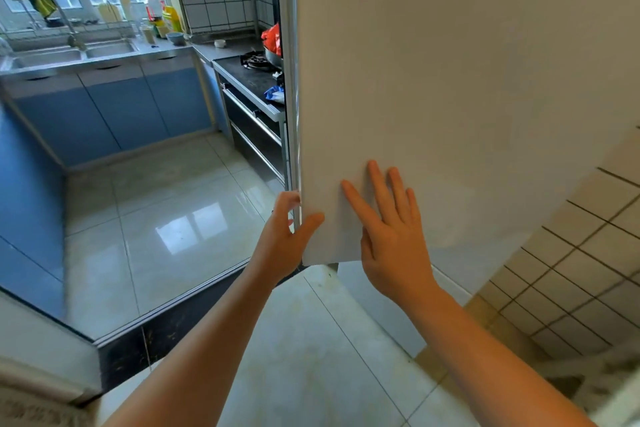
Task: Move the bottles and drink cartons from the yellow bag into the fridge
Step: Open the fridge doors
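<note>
The white fridge door (450, 80) fills the upper right of the head view, and its inside is hidden. My left hand (284, 239) grips the door's left edge near its lower corner, fingers hooked behind the edge and thumb on the front. My right hand (391, 236) lies flat on the door's front face just to the right, fingers straight and spread. No yellow bag, bottles or drink cartons are in view.
To the left a step leads into a kitchen with a glossy tiled floor (166, 218). Blue cabinets (114, 107) carry a steel sink (69, 55). A black stove (256, 80) stands beside the fridge. A tiled wall (581, 270) is at the right.
</note>
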A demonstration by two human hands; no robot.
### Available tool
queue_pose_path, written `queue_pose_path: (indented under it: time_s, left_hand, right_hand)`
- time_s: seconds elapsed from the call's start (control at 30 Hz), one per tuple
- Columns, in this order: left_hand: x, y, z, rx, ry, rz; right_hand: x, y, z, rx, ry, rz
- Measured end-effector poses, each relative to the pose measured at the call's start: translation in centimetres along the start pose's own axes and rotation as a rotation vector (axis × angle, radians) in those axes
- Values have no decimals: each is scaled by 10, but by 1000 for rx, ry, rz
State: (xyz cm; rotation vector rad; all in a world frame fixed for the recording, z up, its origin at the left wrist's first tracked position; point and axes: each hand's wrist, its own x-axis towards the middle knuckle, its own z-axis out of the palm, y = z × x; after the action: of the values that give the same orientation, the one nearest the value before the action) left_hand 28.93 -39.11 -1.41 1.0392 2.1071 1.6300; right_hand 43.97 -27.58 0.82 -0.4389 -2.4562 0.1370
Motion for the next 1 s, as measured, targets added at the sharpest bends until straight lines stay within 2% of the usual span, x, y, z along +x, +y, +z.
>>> queue_pose_path:
  time_s: [0.23,0.43,0.6,0.83,1.0]
  left_hand:
    - [-92,25,16,-32,-145,58]
    - [-164,47,47,-61,-218,170]
    - [-215,59,83,-50,-250,165]
    - [-260,87,149,2,-332,163]
    - [-291,106,200,-20,-356,177]
  right_hand:
    - [-94,-50,-44,583,-4,336]
    - [-158,-62,-94,930,80,619]
    - [-203,-54,-136,1166,189,809]
    - [-271,-20,-186,1172,245,880]
    - [-313,12,-213,1134,206,894]
